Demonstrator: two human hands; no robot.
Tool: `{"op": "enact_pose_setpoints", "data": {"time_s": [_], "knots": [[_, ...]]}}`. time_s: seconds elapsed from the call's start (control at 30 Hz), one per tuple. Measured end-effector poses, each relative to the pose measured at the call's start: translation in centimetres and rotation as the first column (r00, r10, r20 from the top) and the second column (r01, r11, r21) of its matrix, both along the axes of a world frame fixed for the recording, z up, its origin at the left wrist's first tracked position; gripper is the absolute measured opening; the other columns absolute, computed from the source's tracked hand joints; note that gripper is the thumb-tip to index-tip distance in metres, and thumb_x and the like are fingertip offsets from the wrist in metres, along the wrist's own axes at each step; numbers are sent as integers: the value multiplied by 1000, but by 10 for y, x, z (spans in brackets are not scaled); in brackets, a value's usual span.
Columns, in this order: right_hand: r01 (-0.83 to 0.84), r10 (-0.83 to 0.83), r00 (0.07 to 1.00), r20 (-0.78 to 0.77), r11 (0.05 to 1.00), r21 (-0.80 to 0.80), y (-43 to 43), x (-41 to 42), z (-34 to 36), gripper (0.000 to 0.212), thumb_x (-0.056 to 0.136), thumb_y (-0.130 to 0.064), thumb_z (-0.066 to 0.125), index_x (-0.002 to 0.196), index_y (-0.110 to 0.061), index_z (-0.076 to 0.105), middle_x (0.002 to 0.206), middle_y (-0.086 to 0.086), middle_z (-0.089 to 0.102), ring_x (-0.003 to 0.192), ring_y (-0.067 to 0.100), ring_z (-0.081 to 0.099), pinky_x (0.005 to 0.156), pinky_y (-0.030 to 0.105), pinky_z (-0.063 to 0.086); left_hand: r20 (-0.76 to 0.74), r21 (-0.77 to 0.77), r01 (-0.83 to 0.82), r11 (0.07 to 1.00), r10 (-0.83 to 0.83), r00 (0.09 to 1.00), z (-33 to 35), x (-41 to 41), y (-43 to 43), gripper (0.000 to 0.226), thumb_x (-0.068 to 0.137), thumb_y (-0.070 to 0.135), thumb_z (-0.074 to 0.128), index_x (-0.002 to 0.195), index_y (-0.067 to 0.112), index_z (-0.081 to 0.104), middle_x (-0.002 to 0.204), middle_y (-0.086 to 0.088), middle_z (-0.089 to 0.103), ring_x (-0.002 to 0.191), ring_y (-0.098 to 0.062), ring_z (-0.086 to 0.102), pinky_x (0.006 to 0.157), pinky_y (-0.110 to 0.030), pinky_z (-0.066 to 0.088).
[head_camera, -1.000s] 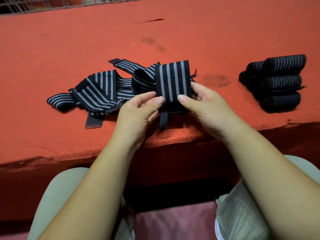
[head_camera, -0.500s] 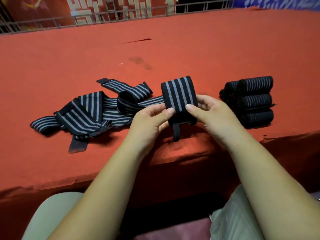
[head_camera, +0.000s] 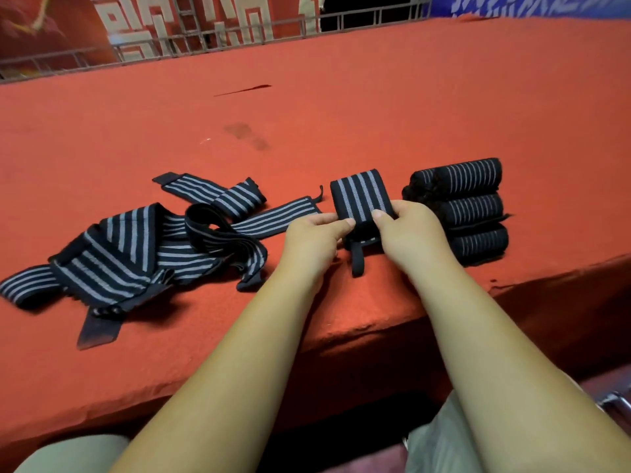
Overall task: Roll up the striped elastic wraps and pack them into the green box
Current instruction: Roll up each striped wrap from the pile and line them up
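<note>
Both hands meet at the near edge of the red-covered table [head_camera: 341, 124] and hold one striped wrap [head_camera: 358, 198] between them. The left hand [head_camera: 312, 242] pinches the wrap's left side, with its thumb laid on the front and its fingers curled behind. The right hand [head_camera: 408, 230] grips the right side in the same way, thumb pressed on the striped face. The wrap stands up from the fingers as a short folded or partly rolled block, with its grey stripes running away from the person. A black loop [head_camera: 357, 262] hangs from the wrap's lower end, between the two wrists, and reaches down to the cloth.

Just beyond and to the right of the right hand sits a stack of rolled wraps [head_camera: 473, 211], dark cylinders lying on their sides and touching one another. Whether the hand's knuckles touch the stack cannot be told. To the left of the left hand lies a heap of loose wraps [head_camera: 143, 254], unrolled, crossing and overlapping each other, one strip reaching almost to the left fingers. Far beyond both hands a metal railing [head_camera: 205, 42] runs along the table's back edge.
</note>
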State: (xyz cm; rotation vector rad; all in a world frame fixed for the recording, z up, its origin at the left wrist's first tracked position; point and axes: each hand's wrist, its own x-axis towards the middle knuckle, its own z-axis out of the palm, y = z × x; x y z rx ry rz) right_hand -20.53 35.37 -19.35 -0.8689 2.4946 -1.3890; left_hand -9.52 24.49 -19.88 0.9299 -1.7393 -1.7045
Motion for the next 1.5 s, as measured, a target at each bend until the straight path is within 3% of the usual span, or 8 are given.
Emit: {"op": "enact_pose_setpoints", "data": {"time_s": [0.17, 0.33, 0.5, 0.87, 0.97, 1.27, 1.37, 1.5], "knots": [[58, -58, 998, 4, 998, 32, -13, -15, -7, 23, 109, -15, 47, 112, -10, 68, 102, 7, 69, 95, 28, 62, 75, 38, 44, 43, -46, -30, 999, 32, 999, -7, -23, -7, 8, 95, 14, 79, 101, 19, 82, 90, 2, 80, 73, -7, 65, 72, -27, 51], [66, -67, 997, 31, 997, 45, -26, -19, -13, 20, 107, -10, 45, 110, -7, 64, 106, 11, 68, 102, 33, 63, 86, 42, 50, 114, -158, -74, 985, 92, 989, -16, -37, -20, 16, 89, 20, 82, 79, 31, 79, 87, 5, 82, 87, -19, 77, 94, -47, 63], [65, -63, 998, -26, 992, 105, -28, -12, -14, 22, 105, -7, 43, 122, -6, 57, 122, 13, 63, 113, 35, 59, 89, 43, 47, 237, -315, -60, 947, 140, 961, -16, -38, -23, 18, 94, 37, 77, 76, 35, 75, 85, 11, 78, 90, -15, 74, 90, -39, 60], [69, -68, 997, -43, 998, 15, -9, 1, -10, 40, 103, -11, 47, 140, -16, 63, 140, 12, 59, 127, 33, 58, 95, 35, 44, 236, -183, -13, 983, 56, 970, -2, -20, -17, 9, 86, 29, 78, 85, 20, 77, 75, -4, 75, 78, -28, 74, 91, -55, 65], [54, -58, 995, -81, 997, -48, -10, 15, -3, 46, 102, -11, 50, 145, -21, 64, 147, 7, 56, 134, 27, 56, 106, 30, 42, 210, -203, -21, 979, 65, 976, 9, 7, -13, 13, 93, 15, 72, 104, 20, 77, 90, -10, 79, 78, -24, 74, 85, -49, 67], [-161, 151, 985, -81, 978, -131, -31, 61, -3, 32, 101, -13, 54, 109, -34, 77, 121, -8, 72, 96, 13, 68, 73, 17, 47, -122, -175, -189, 966, 169, 978, 52, 111, -28, 24, 102, -6, 55, 102, 5, 76, 88, -9, 78, 73, -14, 70, 75, -23, 63], [-305, 279, 945, -170, 940, -155, -39, 73, -5, 37, 99, -7, 59, 102, -40, 75, 117, -10, 73, 107, 11, 68, 97, 28, 52, -69, -236, -239, 942, 229, 971, 50, 138, -39, 24, 99, -4, 58, 103, 9, 78, 91, -6, 79, 73, -12, 68, 67, -19, 59], [-500, 474, 839, -266, 865, -35, -53, 81, -11, 54, 90, 3, 63, 113, -44, 77, 111, -3, 65, 108, 18, 64, 104, 41, 50, 62, -480, -209, 852, 271, 961, 32, 160, -50, 18, 95, 10, 74, 101, 26, 81, 90, 10, 81, 81, 0, 74, 73, -15, 56]]}}
